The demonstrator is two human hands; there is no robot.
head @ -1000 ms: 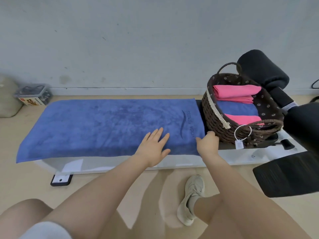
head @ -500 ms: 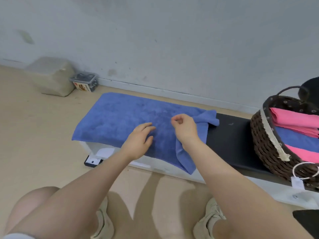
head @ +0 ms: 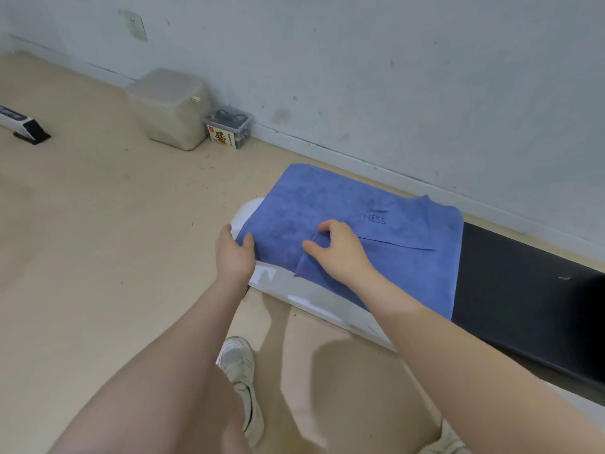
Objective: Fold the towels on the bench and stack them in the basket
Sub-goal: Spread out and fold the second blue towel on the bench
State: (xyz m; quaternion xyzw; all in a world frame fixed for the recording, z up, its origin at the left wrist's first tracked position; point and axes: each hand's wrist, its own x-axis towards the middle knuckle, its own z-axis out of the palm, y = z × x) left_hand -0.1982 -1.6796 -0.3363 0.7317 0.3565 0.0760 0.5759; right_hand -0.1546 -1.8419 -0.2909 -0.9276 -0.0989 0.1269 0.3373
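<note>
The right hand point(head: 340, 252) has its fingers curled round the loose edge of the blue towel point(head: 376, 244), thumb under and fingers over, pinching the cloth where the folded-over layer ends. That top layer lies aslant across the towel, its far corner peaking up towards the wall, and part of a printed word, "NESS", shows on it just beyond the hand.

The left hand point(head: 234, 253) grasps the towel's near left corner, thumb on top of the cloth and fingers wrapped down over the end of the bench point(head: 530, 306). The two hands sit close together, the left a little nearer the bench's end.

The towel covers the left end of the bench and hangs over its near edge; to the right of the towel the dark padded top lies bare. A white rim of the bench shows under the towel at the left end and along the front.

Beyond the bench's left end, against the wall, stand a pale beige box point(head: 170, 108) and, touching its right side, a small clear container point(head: 229, 127) with a red and yellow label. Below the bench's front edge, a white shoe point(head: 240, 378) rests on the tan floor between the person's forearms.
</note>
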